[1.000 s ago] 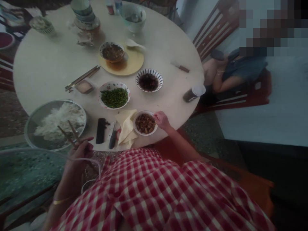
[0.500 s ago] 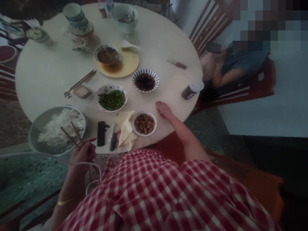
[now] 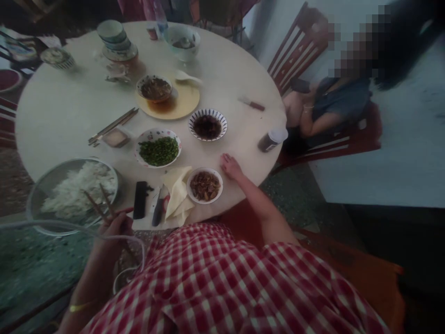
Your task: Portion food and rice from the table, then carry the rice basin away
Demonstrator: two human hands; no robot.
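My left hand [image 3: 116, 225] is closed around a pair of chopsticks [image 3: 93, 205], whose tips reach over the large round basin [image 3: 30, 204] at the table's near left. White food that looks like rice [image 3: 81, 188] is heaped in that basin. My right hand [image 3: 230, 166] lies flat on the table with its fingers stretched out, holding nothing. Just left of it stands a bowl of chopped brown food [image 3: 205, 186]. Above are a striped bowl with dark liquid [image 3: 207, 125] and a bowl of chopped greens [image 3: 159, 150].
Near the front edge lie a black object [image 3: 140, 200], a dark-handled knife [image 3: 157, 211] and a pale cloth [image 3: 180, 199]. A lidded jar [image 3: 272, 140] and a brown-handled knife [image 3: 256, 105] are at right. A person sits on a chair [image 3: 373, 125] beyond. A white cable [image 3: 69, 224] crosses at left.
The camera view has shifted, so the table sits slightly lower and further left. My left hand still grips the chopsticks over the basin; my right hand stays on the table.
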